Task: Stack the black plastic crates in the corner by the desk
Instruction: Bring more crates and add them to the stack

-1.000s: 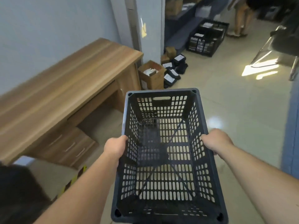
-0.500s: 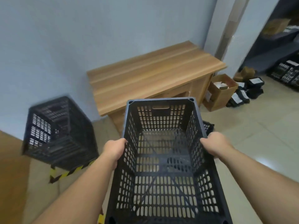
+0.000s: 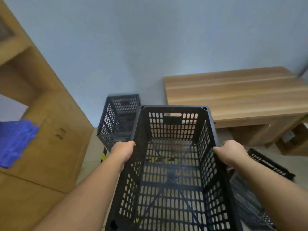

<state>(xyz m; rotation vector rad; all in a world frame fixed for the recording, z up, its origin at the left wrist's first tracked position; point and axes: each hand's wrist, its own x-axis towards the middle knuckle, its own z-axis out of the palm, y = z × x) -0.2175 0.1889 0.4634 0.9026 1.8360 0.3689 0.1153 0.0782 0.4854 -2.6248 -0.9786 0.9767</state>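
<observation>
I hold an empty black plastic crate (image 3: 173, 127) in front of me, its open top toward the camera. My left hand (image 3: 123, 151) grips its left rim and my right hand (image 3: 230, 151) grips its right rim. Beyond it, a stack of black crates (image 3: 116, 120) stands on the floor against the blue wall, in the corner between a wooden cabinet and the wooden desk (image 3: 236, 94). Another black crate (image 3: 268, 164) lies low at the right, partly hidden by my right arm.
A tall wooden cabinet (image 3: 50, 130) fills the left side, with a blue perforated object (image 3: 15, 140) at its edge. Yellow-black tape (image 3: 103, 155) marks the floor by the stack. A cardboard box (image 3: 293, 144) sits under the desk's right end.
The view has swung left. The desk moved to the right of frame and the corner stack now sits straight ahead behind the held crate. Both hands keep their grip.
</observation>
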